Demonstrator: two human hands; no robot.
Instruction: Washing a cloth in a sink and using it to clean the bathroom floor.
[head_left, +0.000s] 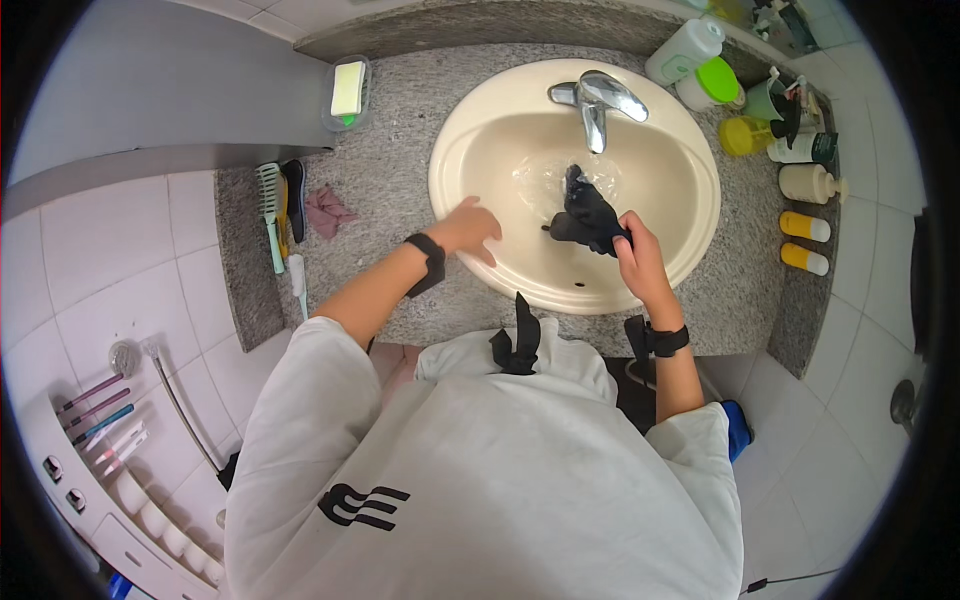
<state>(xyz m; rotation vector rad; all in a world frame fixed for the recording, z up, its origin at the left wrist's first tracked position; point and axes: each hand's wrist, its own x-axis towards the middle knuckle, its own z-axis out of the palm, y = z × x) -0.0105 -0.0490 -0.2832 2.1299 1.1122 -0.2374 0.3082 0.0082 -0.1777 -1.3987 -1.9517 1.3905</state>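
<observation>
My right hand (640, 255) grips one end of a dark, wet-looking cloth item (589, 214), perhaps a sock, in the cream oval washbasin (480, 135). The cloth's far end lies in rippling water below the chrome tap (595, 112); part of it folds towards the left. My left hand (471, 229) hovers over or near the basin's left rim, fingers spread and holding nothing; whether it touches the rim cannot be told. Dark straps are around both wrists.
A soap bar (347, 88) sits in a clear dish at the back left. Brushes, a teal comb (270, 214) and a crumpled mauve cloth (328, 212) lie left. Bottles, a green-lidded jar (716, 81) and a pump bottle (808, 184) line the right. A grey cabinet (180, 82) edges the counter.
</observation>
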